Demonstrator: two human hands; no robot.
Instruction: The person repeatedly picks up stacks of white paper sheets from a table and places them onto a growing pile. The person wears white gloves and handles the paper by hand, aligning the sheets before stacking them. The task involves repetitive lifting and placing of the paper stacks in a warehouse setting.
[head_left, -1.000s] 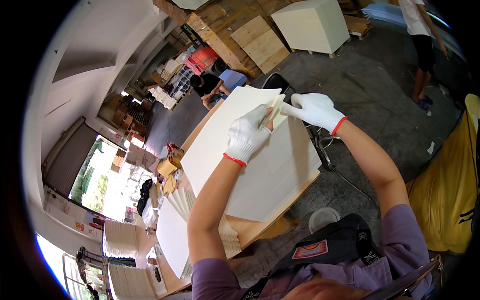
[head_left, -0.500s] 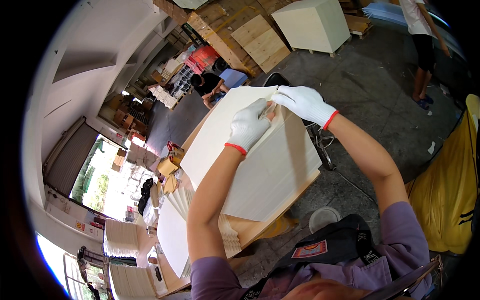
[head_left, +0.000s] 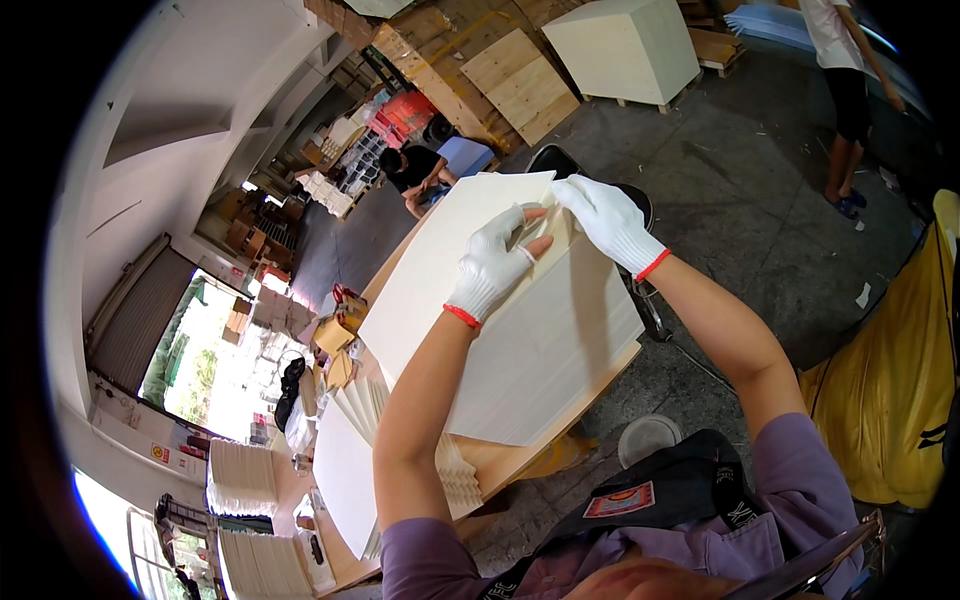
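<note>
A stack of large off-white paper sheets [head_left: 540, 370] lies on the wooden table in front of me. Its upper sheets [head_left: 430, 270] have a raised edge running beneath my hands. My left hand [head_left: 495, 262], in a white knit glove with red cuff, rests on that edge. Its bare thumb and a bare fingertip point right, with a gap between them. My right hand [head_left: 605, 222], gloved the same way, is at the stack's far right corner. Its fingers bend down over the sheet edge there and seem to grip it; their tips are partly hidden.
Fanned sheets [head_left: 350, 470] lie nearer on the wooden table [head_left: 495, 462], left of my forearm. A black chair [head_left: 553, 160] stands beyond the stack. One person [head_left: 415, 172] sits farther back; another [head_left: 845, 110] stands at right. A yellow bag [head_left: 890, 390] is close by my right.
My left hand has drawn slightly toward me, and its thumb and finger have spread apart. The right hand has shifted slightly, moving away from the left fingertips. The stack has stayed in place.
</note>
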